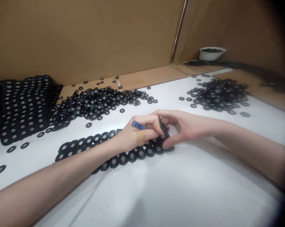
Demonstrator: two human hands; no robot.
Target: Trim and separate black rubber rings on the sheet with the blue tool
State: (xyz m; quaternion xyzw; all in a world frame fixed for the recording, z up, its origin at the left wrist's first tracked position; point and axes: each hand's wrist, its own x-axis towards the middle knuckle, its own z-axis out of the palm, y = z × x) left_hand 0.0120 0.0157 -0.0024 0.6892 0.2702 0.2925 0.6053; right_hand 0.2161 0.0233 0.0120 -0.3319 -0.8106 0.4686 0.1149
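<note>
A strip of joined black rings (pixel 131 156) in several rows lies across the white table, passing beneath my left forearm. My left hand (pixel 137 134) is closed over its right end, fingers pinching the ring edge there. A blue flat-ended piece (pixel 138 125) sticks out of that hand by the thumb; the rest of it is hidden. A tan bandage (pixel 141 138) is on this hand. From the right, my right hand (pixel 183 126) curves in and grips the same end of the strip, its thumb low on the last rings. Some of its fingertips are hidden behind the folded-up rings.
Loose black rings are heaped at the back (pixel 92 102) and in a second pile (pixel 218 94) at right. A large sheet of joined rings (pixel 24 108) lies at far left. A white bowl (pixel 210 56) with dark contents stands by the cardboard wall (pixel 92 34).
</note>
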